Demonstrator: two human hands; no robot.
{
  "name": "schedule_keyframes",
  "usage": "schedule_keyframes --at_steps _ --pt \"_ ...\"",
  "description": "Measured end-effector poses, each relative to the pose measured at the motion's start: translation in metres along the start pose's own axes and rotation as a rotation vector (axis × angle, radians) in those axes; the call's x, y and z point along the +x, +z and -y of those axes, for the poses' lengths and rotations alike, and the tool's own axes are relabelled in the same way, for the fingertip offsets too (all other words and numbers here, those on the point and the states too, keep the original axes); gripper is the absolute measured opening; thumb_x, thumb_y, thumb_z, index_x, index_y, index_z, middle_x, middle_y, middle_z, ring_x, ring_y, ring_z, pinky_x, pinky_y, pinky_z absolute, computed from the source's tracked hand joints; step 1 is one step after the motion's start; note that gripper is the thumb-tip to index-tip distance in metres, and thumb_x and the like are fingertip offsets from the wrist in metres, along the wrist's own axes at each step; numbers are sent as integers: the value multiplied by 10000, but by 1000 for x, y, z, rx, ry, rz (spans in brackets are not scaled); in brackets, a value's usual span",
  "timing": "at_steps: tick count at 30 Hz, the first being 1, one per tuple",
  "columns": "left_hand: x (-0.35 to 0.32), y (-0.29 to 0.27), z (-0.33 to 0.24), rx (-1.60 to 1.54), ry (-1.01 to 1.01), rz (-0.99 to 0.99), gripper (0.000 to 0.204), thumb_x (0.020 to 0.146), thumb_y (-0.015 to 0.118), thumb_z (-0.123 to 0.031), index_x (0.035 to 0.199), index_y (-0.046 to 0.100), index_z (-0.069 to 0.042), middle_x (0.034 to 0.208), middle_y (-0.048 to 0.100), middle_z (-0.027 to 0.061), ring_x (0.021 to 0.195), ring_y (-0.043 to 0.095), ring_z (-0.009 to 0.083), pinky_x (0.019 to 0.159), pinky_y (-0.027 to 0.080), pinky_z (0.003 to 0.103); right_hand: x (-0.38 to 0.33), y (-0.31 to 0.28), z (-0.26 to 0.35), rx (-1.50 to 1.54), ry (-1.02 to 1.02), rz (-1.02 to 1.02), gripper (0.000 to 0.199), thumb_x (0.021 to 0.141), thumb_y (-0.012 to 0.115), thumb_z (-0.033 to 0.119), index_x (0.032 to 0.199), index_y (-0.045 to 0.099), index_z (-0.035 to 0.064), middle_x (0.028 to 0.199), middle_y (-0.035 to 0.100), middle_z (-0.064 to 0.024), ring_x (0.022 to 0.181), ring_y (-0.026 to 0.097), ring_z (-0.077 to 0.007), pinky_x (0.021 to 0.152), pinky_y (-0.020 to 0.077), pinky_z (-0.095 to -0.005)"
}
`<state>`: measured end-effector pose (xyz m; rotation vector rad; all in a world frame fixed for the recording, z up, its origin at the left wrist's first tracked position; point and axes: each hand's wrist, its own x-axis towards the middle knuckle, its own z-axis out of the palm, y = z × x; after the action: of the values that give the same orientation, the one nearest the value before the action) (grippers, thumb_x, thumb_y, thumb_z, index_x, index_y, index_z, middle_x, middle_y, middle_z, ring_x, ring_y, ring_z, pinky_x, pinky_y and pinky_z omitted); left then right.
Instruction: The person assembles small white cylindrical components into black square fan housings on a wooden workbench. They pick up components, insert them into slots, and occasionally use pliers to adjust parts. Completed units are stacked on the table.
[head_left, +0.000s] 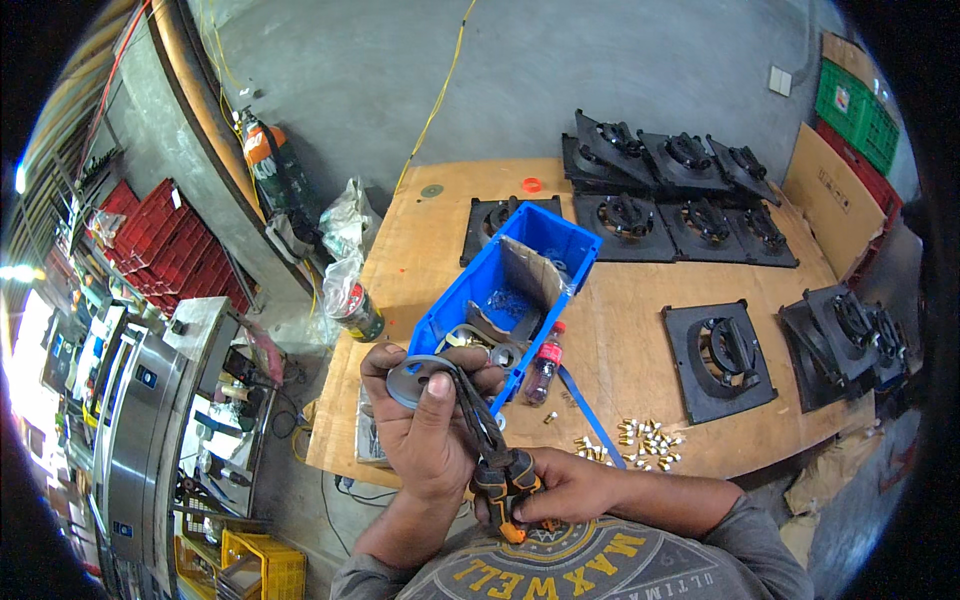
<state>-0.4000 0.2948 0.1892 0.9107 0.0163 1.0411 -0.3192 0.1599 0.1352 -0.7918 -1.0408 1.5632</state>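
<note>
**A:** So your left hand (425, 425) is gripping that round grey metal disc (415, 375), fingers (385, 365) curled tight around its rim and thumb lying across the face. Looks like you're keeping it up off the wooden surface (620, 330), close to your chest, so the tool can get at it.

**B:** Yep, and your right hand (560, 485) is squeezing the orange-and-black handles of the pliers (490, 440), fingers wrapped closed around them. The nose is reaching up to the disc's edge, though I can't tell if it's actually biting.

**A:** The blue bin (520, 285) is sitting just beyond your hands, with more metal parts inside, so it's in easy reach.

**B:** The small brass bits (640, 445) are lying in a loose pile to your right, and the black plates (720, 355) are spreading across the far side.
</note>
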Motion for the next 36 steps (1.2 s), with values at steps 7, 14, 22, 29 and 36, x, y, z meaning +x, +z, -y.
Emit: schedule_keyframes --at_steps 7,14,22,29,36 --pt "0 -2 5 12 42 -5 377 933 597 -64 1204 352 -157 985 660 239 802 698 286 718 596 372 2 -3 0 17 -27 41 373 845 595 61 1211 533 30 1062 622 -32 998 566 -123 893 457 -301" --pt "0 -4 13 -6 78 31 393 930 620 -98 1203 344 -163 1004 659 248 816 693 294 735 583 378 5 -9 -11 103 -43 95 371 856 620 64 1217 551 12 1050 634 -34 993 574 -125 899 456 -293" --pt "-2 -4 14 0 36 28 399 932 624 -111 1195 328 -163 1007 662 255 819 689 287 748 577 375 6 3 -3 228 -29 69 298 950 621 173 1193 570 10 1043 639 -36 983 578 -115 880 467 -287" --pt "-1 -4 16 21 19 20 386 936 616 -108 1196 336 -162 1022 658 255 833 690 283 766 576 380 6 -1 -5 153 19 50 289 963 598 170 1191 551 0 1099 640 -84 1079 585 -176 957 451 -344" --pt "-1 -3 17 58 -8 25 386 938 614 -110 1191 325 -151 1020 655 250 833 686 276 771 572 368 5 -2 -10 79 33 -7 241 962 604 165 1137 548 9 1039 646 -93 1004 620 -179 894 489 -337"
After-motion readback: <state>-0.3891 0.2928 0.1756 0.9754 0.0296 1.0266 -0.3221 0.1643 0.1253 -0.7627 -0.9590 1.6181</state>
